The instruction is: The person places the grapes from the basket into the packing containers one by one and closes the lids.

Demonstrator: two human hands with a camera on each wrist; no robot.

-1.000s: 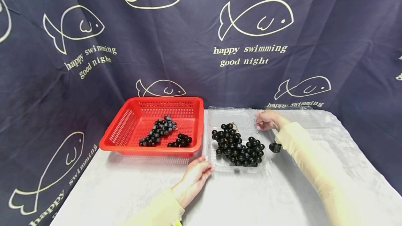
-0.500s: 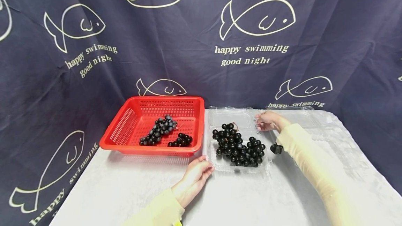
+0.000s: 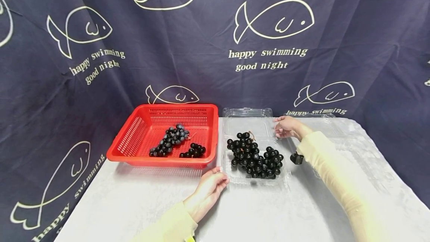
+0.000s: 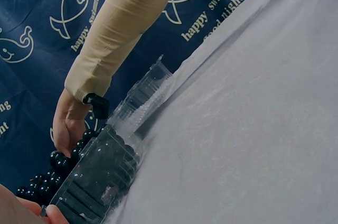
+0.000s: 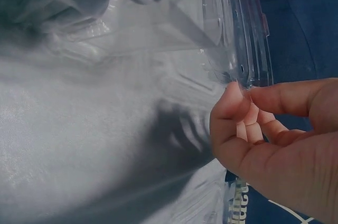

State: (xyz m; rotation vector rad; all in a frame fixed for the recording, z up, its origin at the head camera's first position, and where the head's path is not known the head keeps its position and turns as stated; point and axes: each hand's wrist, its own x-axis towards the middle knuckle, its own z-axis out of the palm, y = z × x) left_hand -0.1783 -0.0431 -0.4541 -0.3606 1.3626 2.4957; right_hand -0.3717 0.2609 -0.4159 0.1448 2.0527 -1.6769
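Observation:
A clear plastic clamshell box (image 3: 235, 179) lies unfolded on the table, its base filled with bunches of black grapes (image 3: 248, 156). Its hinged lid (image 3: 248, 124) extends behind the base, the far edge tilted up a little. My left hand (image 3: 209, 191) pinches the front left corner of the base between thumb and fingers. At the right side of the lid, my right hand (image 3: 287, 127) pinches its edge; the right wrist view shows thumb and forefinger (image 5: 285, 97) meeting on the clear rim. In the left wrist view, grapes (image 4: 60, 163) rise above the box wall.
A red perforated basket (image 3: 115, 152) stands to the left, holding a longer bunch of dark grapes (image 3: 173, 137) and a smaller bunch (image 3: 193, 151). Another clear plastic box (image 3: 339, 132) lies behind the right forearm. A dark fish-print curtain (image 3: 201, 47) hangs behind the table.
The lid's far edge has risen slightly, with my right hand still at its side. My left hand stays at the base corner, and the grapes have not moved.

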